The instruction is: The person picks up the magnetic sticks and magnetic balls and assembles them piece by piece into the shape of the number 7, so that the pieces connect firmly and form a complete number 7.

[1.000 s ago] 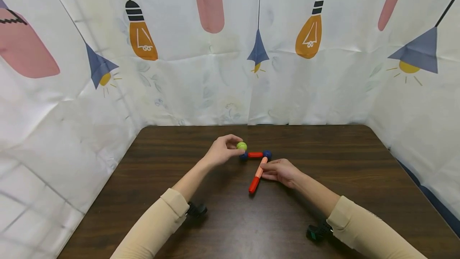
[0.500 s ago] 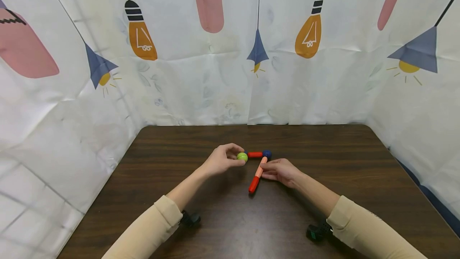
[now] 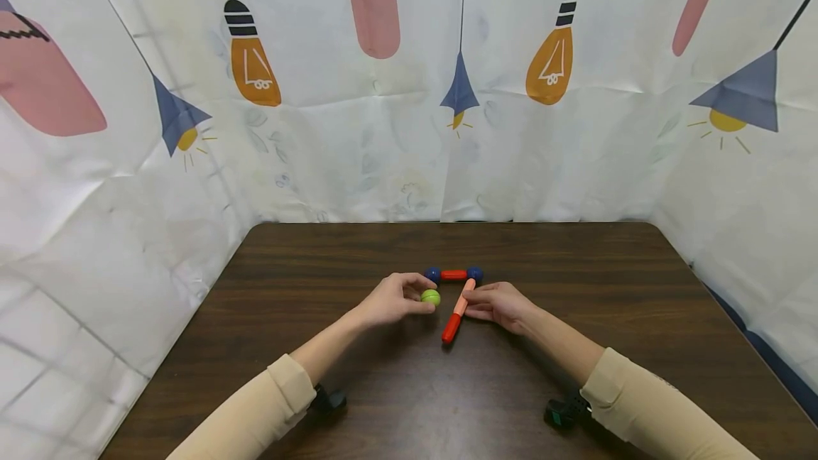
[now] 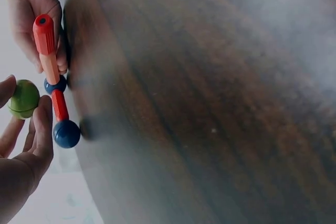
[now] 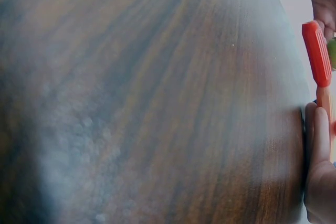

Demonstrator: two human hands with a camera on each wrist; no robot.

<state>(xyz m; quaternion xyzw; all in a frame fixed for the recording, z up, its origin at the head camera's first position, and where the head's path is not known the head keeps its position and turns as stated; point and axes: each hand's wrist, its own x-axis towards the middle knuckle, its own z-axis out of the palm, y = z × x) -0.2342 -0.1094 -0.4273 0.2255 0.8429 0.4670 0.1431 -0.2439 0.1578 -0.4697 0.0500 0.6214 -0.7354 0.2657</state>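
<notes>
My left hand (image 3: 391,299) pinches a green ball (image 3: 431,297) between thumb and fingers, left of the toy rods. A pink rod (image 3: 466,296) is in the grip of my right hand (image 3: 503,304). One end of it joins a red rod (image 3: 451,329) that points toward me; its far end meets the right blue ball (image 3: 474,273). From there a short red rod (image 3: 454,275) runs left to another blue ball (image 3: 432,275). In the left wrist view, the green ball (image 4: 24,99) has a seam and sits apart from the rods.
All of this is on a dark wood-grain table (image 3: 562,261). Behind it hangs a white curtain (image 3: 409,155) printed with lamps and bulbs. Black wrist cameras, such as the right one (image 3: 564,412), hang below both forearms.
My left hand has brought the green ball nearer to me, away from the left blue ball, which now shows fully. The right hand and the joined rods have stayed put.
</notes>
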